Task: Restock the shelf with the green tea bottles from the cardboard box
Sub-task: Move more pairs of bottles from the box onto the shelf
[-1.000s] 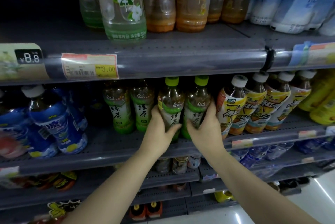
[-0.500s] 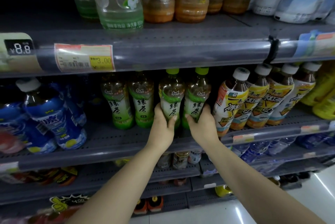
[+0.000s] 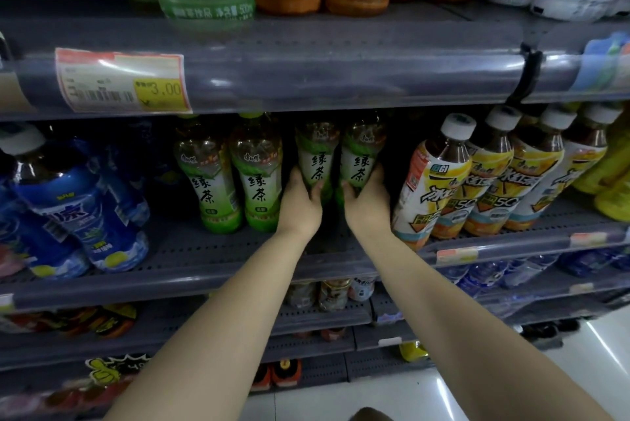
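the left hand [image 3: 300, 205] grips one green tea bottle [image 3: 315, 161] and the right hand [image 3: 366, 204] grips a second bottle [image 3: 361, 159], fingers curled round their lower halves. both bottles stand side by side, deep on the middle shelf [image 3: 204, 270], well back from its front edge. two more tea bottles [image 3: 235, 182] stand just left of them, nearer the front edge, and yellow-label bottles [image 3: 477, 182] lean to the right.

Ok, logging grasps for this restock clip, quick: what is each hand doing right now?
Left hand: grip closed around a green tea bottle.
Right hand: grip closed around the neighbouring green tea bottle.
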A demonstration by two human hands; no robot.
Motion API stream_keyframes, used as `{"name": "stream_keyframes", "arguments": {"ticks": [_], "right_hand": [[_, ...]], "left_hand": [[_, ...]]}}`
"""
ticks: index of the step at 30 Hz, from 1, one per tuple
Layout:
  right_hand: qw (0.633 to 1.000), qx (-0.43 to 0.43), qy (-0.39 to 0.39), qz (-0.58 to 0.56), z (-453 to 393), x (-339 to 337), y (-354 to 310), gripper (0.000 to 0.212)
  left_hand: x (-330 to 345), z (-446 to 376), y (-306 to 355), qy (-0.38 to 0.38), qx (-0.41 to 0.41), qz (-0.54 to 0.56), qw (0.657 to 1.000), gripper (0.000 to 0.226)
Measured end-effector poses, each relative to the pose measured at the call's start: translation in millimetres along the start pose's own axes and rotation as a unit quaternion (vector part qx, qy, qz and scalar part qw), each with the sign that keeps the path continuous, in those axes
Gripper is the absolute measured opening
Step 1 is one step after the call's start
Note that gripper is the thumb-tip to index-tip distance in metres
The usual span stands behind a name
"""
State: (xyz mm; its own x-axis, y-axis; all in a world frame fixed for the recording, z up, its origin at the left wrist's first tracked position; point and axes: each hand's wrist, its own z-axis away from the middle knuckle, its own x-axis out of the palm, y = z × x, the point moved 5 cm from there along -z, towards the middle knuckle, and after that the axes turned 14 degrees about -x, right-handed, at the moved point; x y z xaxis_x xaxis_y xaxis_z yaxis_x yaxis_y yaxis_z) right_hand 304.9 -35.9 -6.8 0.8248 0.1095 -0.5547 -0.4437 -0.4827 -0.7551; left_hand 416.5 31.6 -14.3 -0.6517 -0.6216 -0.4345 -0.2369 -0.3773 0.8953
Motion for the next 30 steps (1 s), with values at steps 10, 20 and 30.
{"name": "stream_keyframes", "arguments": {"ticks": [10, 20, 30], "right_hand": [[1.0, 0.01, -0.003, -0.028, -15.5, 8.6, 7.6, 0.059], [0.998, 0.033, -0.02, -0.048, -8.0, 11.4, 15.3, 0.059], [0.983, -0.058, -0.012, -0.175, 66.4, -38.6, -49.3, 0.035]], "left_hand": [[8.1, -12.2, -3.8, -0.001, -0.023, 0.016, 1.0, 0.05], [10.9, -0.4, -2.0, -0.008, -0.059, 0.022, 0.998, 0.048], [-49.8, 74.3, -18.4, 0.005, 0.056, -0.009, 0.998, 0.04]]}}
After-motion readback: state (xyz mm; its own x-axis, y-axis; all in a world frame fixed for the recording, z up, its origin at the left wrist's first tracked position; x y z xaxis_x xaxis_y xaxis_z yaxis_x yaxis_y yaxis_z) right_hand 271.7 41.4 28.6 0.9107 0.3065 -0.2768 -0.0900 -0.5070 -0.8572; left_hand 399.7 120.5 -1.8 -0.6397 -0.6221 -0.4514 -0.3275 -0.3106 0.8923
